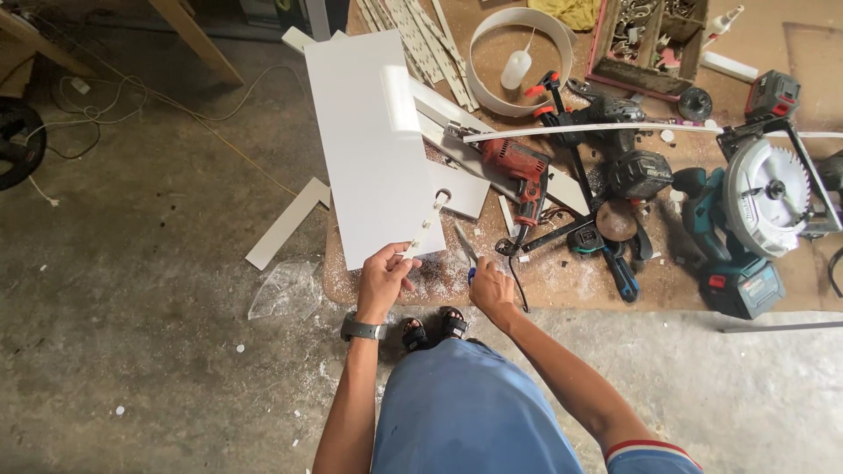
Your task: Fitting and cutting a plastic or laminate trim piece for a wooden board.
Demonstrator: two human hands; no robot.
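Left hand [383,279] pinches the near edge of the white panel [369,140], fingers closed on it at the workboard's [562,285] near left corner. Right hand [492,290] just beside it, gripped around a screwdriver [465,246], tip pointing up toward the panel's hinge hole [442,196]. Past that: red drill [522,175] mid-board, circular saw [760,206] at right edge, white band coil [518,57] at far edge.

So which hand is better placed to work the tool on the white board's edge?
Probably the right hand: it already grips the blue-handled tool beside the large white flat board, while the left hand holds that board's near edge.
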